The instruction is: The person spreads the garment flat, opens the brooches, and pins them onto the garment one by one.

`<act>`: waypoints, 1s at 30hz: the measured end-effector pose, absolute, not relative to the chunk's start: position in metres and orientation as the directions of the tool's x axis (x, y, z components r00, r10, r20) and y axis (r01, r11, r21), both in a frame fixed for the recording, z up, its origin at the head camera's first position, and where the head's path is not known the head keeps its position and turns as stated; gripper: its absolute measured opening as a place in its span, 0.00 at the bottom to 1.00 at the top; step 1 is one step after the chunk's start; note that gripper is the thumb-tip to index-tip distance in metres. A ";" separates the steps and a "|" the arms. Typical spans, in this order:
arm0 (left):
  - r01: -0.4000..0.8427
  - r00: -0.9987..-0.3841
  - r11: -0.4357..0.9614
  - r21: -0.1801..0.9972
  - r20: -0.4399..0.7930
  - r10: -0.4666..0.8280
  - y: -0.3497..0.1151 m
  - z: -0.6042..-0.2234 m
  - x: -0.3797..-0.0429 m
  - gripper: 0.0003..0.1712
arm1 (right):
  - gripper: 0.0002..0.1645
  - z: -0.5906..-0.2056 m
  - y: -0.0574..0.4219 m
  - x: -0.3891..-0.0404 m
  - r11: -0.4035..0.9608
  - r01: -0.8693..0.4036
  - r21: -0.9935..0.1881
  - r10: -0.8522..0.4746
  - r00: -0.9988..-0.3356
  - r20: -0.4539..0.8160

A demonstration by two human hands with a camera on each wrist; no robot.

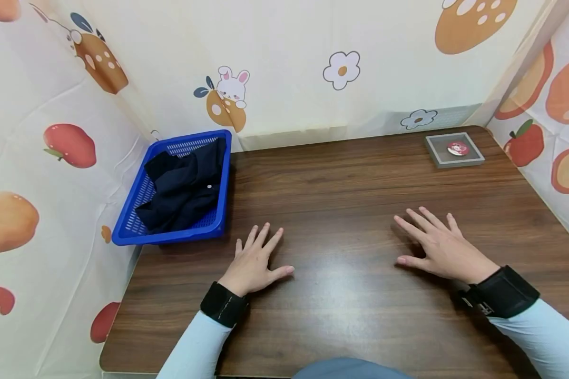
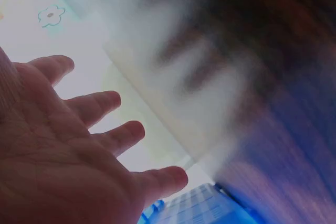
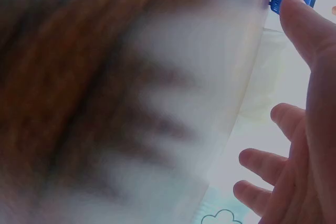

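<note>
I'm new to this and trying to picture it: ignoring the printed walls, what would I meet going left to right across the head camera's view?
Blue basket holding dark cloth → left hand → right hand.

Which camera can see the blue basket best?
The head view: it shows nearly all of the blue basket, with dark cloth inside. The left wrist view catches only part of it at the bottom edge. The right wrist view shows a small piece in the top right corner, partly hidden by the right hand.
</note>
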State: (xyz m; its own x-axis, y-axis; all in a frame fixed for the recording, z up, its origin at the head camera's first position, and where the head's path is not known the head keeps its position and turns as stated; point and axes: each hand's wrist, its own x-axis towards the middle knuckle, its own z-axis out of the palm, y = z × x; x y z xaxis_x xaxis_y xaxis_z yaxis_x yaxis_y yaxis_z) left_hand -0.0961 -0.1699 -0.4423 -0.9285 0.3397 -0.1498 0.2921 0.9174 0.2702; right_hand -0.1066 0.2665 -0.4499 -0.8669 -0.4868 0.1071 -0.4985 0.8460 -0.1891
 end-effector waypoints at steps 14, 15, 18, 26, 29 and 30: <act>0.351 -0.908 0.887 0.299 -0.121 0.400 -0.172 -0.425 -0.094 0.49 | 0.53 -0.440 0.264 -0.109 0.839 -0.502 -0.209 -0.488 -0.865 0.119; 0.364 -0.905 0.881 0.302 -0.110 0.411 -0.172 -0.422 -0.094 0.48 | 0.53 -0.439 0.263 -0.109 0.838 -0.505 -0.209 -0.490 -0.863 0.119; 0.407 -0.890 0.859 0.311 -0.078 0.450 -0.171 -0.410 -0.092 0.46 | 0.53 -0.437 0.263 -0.110 0.831 -0.516 -0.209 -0.500 -0.857 0.126; 0.522 -0.842 0.788 0.326 0.050 0.537 -0.170 -0.367 -0.091 0.37 | 0.51 -0.431 0.259 -0.111 0.814 -0.537 -0.222 -0.513 -0.844 0.157; 0.562 -0.821 0.756 0.334 0.117 0.559 -0.173 -0.350 -0.094 0.34 | 0.51 -0.430 0.258 -0.111 0.811 -0.540 -0.223 -0.516 -0.841 0.161; 0.570 -0.817 0.751 0.332 0.138 0.559 -0.174 -0.344 -0.095 0.33 | 0.51 -0.429 0.257 -0.111 0.811 -0.541 -0.222 -0.516 -0.841 0.163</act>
